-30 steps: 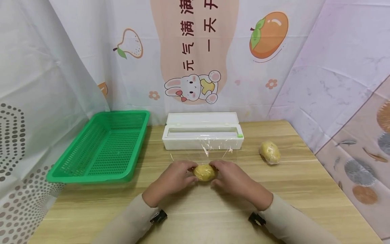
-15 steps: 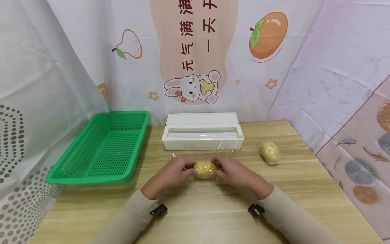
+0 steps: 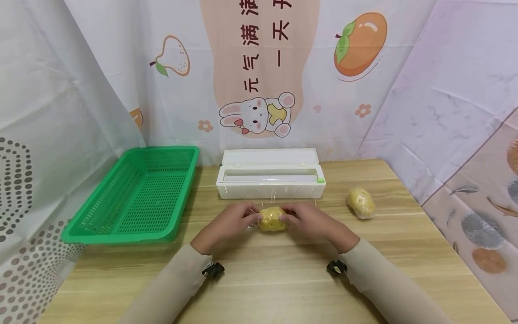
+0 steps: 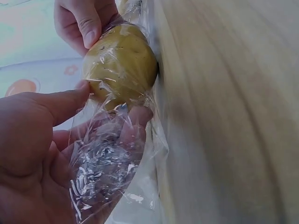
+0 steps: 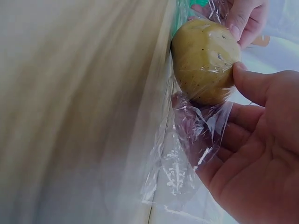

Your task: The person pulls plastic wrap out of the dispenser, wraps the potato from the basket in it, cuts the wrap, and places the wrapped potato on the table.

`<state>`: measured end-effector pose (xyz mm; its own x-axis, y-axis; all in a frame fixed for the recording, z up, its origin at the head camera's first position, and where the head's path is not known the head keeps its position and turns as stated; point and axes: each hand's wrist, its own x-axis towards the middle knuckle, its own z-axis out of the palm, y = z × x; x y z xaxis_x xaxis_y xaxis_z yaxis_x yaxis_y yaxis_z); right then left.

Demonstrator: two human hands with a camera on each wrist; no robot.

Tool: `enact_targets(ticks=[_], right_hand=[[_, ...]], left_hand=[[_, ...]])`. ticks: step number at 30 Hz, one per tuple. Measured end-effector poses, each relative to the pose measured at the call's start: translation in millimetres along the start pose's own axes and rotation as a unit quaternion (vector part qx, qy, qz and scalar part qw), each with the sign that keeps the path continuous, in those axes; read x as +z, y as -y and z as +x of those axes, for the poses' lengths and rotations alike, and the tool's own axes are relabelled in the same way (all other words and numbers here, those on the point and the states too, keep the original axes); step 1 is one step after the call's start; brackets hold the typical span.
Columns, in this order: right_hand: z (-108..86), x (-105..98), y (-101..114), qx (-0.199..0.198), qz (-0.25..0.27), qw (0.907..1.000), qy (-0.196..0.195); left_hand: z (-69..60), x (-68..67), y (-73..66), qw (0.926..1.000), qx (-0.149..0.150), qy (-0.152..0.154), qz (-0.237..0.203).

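A yellow potato (image 3: 272, 219) with clear cling film (image 4: 105, 158) around it sits between my two hands, in front of the cling film box. My left hand (image 3: 231, 225) grips its left end, thumb on the near side and fingers underneath. At the right end my right hand (image 3: 310, 222) holds it the same way. In both wrist views, loose crinkled film hangs past the potato's ends over the fingers. Behind stands the white cling film box (image 3: 271, 191), lid raised, with film stretching from it toward the potato.
Another film-wrapped potato (image 3: 361, 203) lies on the wooden table (image 3: 275, 288) at the right. A green plastic basket (image 3: 184, 198) stands at the left. Printed cloth (image 3: 178, 112) hangs behind the table and along both sides.
Both hands have moved the potato slightly away from me, closer to the box, and it has turned over. The film stretch between potato and box has shortened.
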<state>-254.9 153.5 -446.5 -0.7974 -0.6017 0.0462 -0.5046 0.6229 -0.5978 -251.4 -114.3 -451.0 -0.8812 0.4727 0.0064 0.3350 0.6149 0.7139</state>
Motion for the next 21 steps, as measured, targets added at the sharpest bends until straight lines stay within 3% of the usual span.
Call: enact_targets(ticks=[7,10,17,21], right_hand=[[6.2,-2,-3,-0.007,-0.019,0.9998,-0.002],[9.2,-2,-5,-0.002,-0.012,0.9999,0.003],[12.8,-4,-3,0.078,0.049,0.9955,-0.023],[15.5,-5,-3,0.099,0.050,0.9934,-0.030]], left_hand=[[8.0,-5.5,-3.3,0.9984,0.013,-0.011,0.054],[9.7,-7.1,-2.6,0.9983,0.014,-0.007,0.055],[15.3,-6.8,2.7,0.9989,-0.006,-0.014,0.044],[19.1,-5.4,6.4,0.9988,-0.032,-0.027,0.025]])
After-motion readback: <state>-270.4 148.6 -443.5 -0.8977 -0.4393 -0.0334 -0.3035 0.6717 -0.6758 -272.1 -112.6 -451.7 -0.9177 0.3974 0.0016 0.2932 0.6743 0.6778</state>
